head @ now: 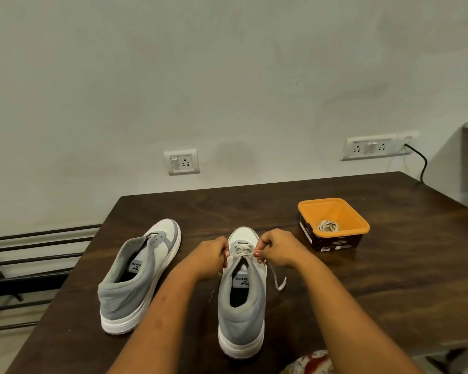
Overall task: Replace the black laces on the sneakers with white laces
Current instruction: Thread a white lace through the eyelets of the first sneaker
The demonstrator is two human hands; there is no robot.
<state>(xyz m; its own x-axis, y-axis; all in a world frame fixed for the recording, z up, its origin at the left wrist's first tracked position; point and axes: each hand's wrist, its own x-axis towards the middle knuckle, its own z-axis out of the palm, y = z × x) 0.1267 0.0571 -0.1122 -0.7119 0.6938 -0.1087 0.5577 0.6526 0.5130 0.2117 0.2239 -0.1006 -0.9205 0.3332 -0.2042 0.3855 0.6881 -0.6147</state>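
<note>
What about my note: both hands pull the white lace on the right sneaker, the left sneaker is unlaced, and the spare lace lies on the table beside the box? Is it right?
One slip: the head view shows the spare lace inside the box, not on the table. Left hand and right hand pull the white lace on the right sneaker; the left sneaker is unlaced.

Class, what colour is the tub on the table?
Orange tub, dark printed sides; clearest in the head view.

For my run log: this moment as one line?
left hand: pinches white lace | right hand: same lace | near sneaker: partly laced | second sneaker: no lace visible | orange box: spare lace
</note>
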